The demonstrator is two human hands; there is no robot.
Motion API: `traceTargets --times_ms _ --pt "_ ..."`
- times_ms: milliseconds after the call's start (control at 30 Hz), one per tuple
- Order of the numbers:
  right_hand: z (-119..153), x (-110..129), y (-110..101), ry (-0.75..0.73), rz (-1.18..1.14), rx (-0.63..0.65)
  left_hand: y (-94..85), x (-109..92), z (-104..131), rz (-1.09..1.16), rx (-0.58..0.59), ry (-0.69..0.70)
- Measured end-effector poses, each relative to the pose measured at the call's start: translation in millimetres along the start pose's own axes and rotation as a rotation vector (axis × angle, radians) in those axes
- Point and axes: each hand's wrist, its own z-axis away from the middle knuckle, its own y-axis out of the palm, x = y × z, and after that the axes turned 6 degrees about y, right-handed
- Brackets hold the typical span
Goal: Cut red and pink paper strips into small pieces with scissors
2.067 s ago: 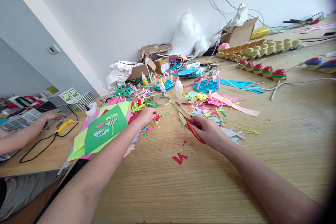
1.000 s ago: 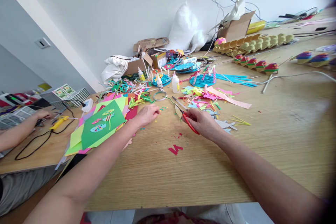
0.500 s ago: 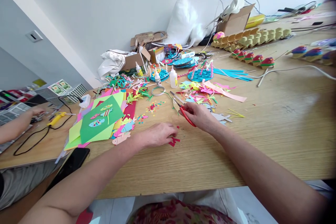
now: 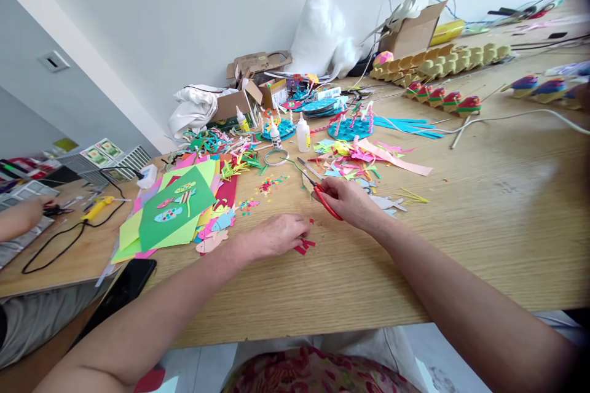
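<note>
My right hand (image 4: 345,198) is closed around the red-handled scissors (image 4: 326,201), whose blades point away to the upper left above the table. To its left, my left hand (image 4: 282,234) rests low on the tabletop with its fingers curled together. Small red paper strips (image 4: 305,248) lie right under and beside those fingertips. Whether a strip is pinched between them is hidden. A tiny red scrap (image 4: 312,221) lies between the two hands. Beyond them are colourful paper dots (image 4: 267,185). Grey paper fish (image 4: 387,203) lie to the right of my right hand.
A green sheet (image 4: 177,206) with paper fish tops a coloured paper stack at left. Glue bottles (image 4: 303,134), a tape ring (image 4: 276,158) and paper scraps (image 4: 354,153) stand farther back. A phone (image 4: 131,282) lies at the front edge. At far left is another person's hand (image 4: 41,206).
My hands stay almost in place; the left fingers have shifted slightly over the red strips. The other person's hand at far left has moved back a little. The view has tilted slightly.
</note>
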Motion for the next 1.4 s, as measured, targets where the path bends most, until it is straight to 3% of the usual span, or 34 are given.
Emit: traceTargets --times_ms 500,800,1067,1200,1300,1400 --pt "0 -1 1 -0.01 0.004 0.001 -3.7 -8 4 -0.009 0.0 -0.032" --pt "0 -1 1 -0.003 -0.001 0.01 4.0 -23 5 -0.242 -0.027 -0.098" --pt "0 1 -1 -0.011 0.001 0.01 9.9 -28 10 -0.261 -0.088 -0.098" --pt "0 0 0 -0.001 -0.014 0.009 8.3 -22 13 0.018 -0.228 -0.18" --pt "-2 -3 1 0.011 -0.067 0.028 4.5 -14 18 0.537 -0.434 -0.354" --pt "-2 -4 3 0.037 -0.239 0.124 1.1 -10 25 1.097 -0.619 -0.482"
